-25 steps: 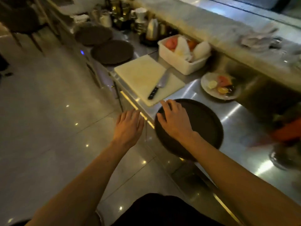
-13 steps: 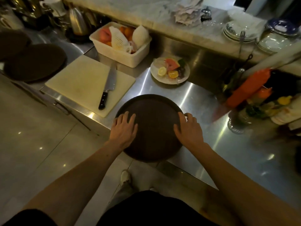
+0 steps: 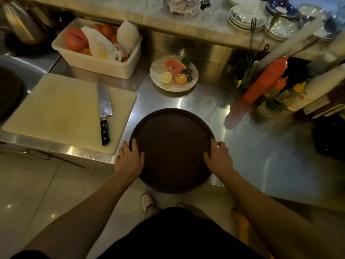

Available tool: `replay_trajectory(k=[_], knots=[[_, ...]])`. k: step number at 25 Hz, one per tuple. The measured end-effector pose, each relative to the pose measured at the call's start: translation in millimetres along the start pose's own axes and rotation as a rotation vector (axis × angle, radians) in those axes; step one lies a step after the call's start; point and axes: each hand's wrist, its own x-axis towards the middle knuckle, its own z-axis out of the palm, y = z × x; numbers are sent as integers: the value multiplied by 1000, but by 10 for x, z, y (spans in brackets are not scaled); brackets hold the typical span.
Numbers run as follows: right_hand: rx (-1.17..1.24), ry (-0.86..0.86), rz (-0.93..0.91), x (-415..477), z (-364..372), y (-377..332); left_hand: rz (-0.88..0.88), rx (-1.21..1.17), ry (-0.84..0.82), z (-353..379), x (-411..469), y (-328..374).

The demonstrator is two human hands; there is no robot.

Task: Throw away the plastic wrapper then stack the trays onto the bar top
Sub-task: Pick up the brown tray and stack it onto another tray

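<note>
A round dark brown tray (image 3: 172,146) lies on the steel counter (image 3: 261,156), its near part overhanging the counter's front edge. My left hand (image 3: 129,158) grips the tray's left rim, thumb on top. My right hand (image 3: 218,157) grips the right rim the same way. A second dark tray (image 3: 9,92) shows only as a sliver at the far left edge. The marble bar top (image 3: 205,19) runs along the back, above the counter. No plastic wrapper is in sight.
A cutting board (image 3: 61,109) with a large knife (image 3: 104,113) lies left of the tray. Behind stand a white bin of fruit (image 3: 99,47) and a plate of cut fruit (image 3: 173,73). Squeeze bottles (image 3: 265,81) crowd the right; stacked plates (image 3: 246,17) and crumpled napkins (image 3: 183,6) sit on the bar top.
My left hand came from the air beside the counter onto the tray's left rim. My right hand shifted from the tray's face to its right rim. The view swung right.
</note>
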Motion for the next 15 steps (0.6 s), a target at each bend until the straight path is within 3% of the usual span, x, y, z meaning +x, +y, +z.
replay_trajectory(k=[5,9,15], knots=[[120,-77,165,-58,134,-20,14,-132,-43,62,112,-92],[247,-102,242,15,175,73,-80,-286,-33,44,258,-93],[418,-110,293,235,148,228,-187,-267,-14,88,315,-140]])
